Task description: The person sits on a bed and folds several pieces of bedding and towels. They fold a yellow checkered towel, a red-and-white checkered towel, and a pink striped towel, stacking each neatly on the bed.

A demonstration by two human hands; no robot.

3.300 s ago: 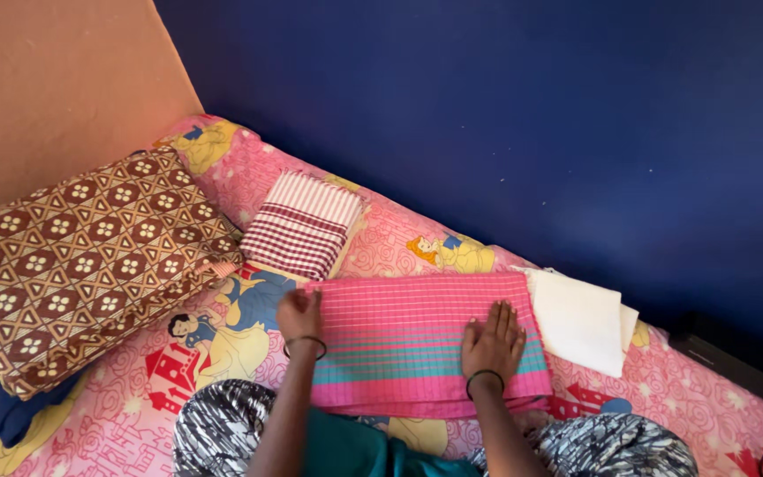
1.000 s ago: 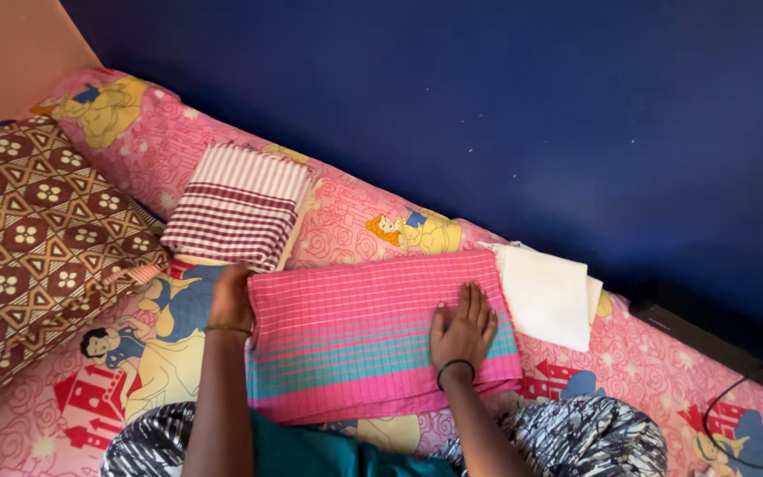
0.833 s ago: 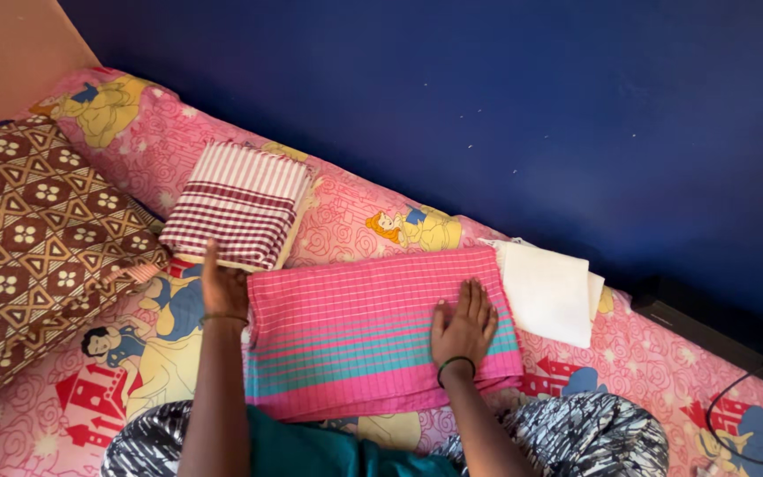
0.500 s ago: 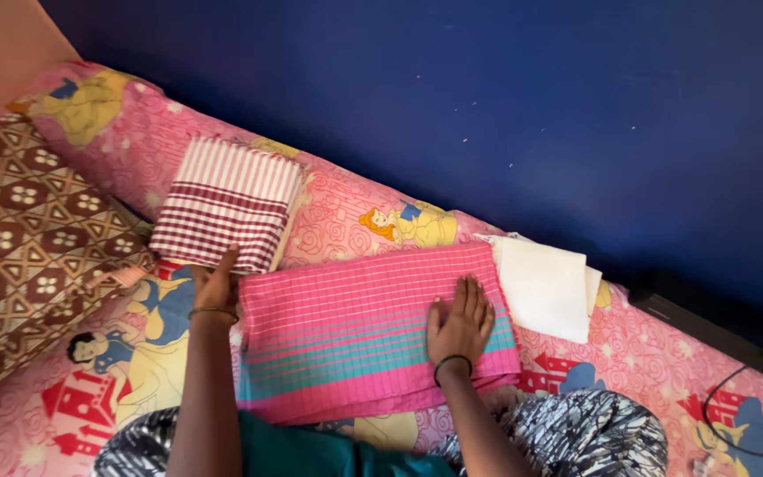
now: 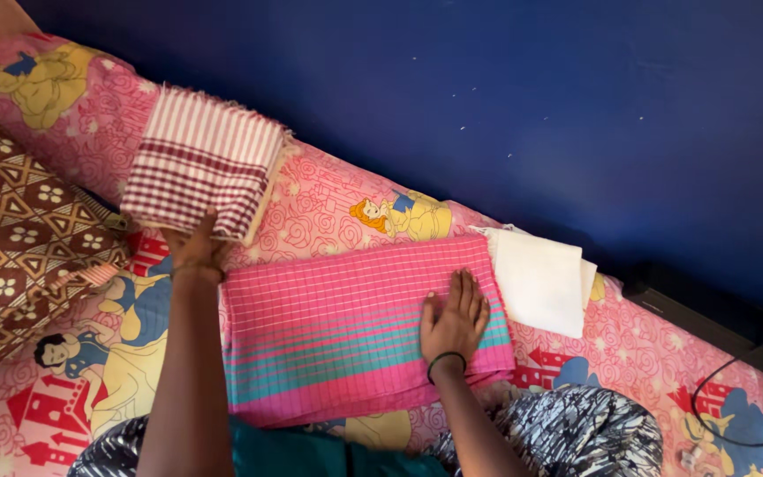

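Note:
A folded pink cloth (image 5: pixel 337 327) with teal stripes lies in front of me on the cartoon-print bedsheet (image 5: pixel 328 208). My right hand (image 5: pixel 452 322) rests flat on its right part, fingers spread. My left hand (image 5: pixel 194 246) has reached up to a folded maroon-and-white striped cloth (image 5: pixel 200 159). It holds that cloth's near edge, with the thumb on top and the fingers hidden beneath. Both wrists wear a thin dark band.
A folded white cloth (image 5: pixel 540 283) lies right of the pink one, against the blue wall (image 5: pixel 487 97). A brown patterned pillow (image 5: pixel 11 238) sits at the left. A black cable (image 5: pixel 735 389) and a dark object are at the far right. My patterned lap (image 5: pixel 567 437) fills the bottom.
My left hand left the pink cloth's left edge, moved up and took hold of the striped cloth's near edge. My right hand stayed flat on the pink cloth. The view shifted right.

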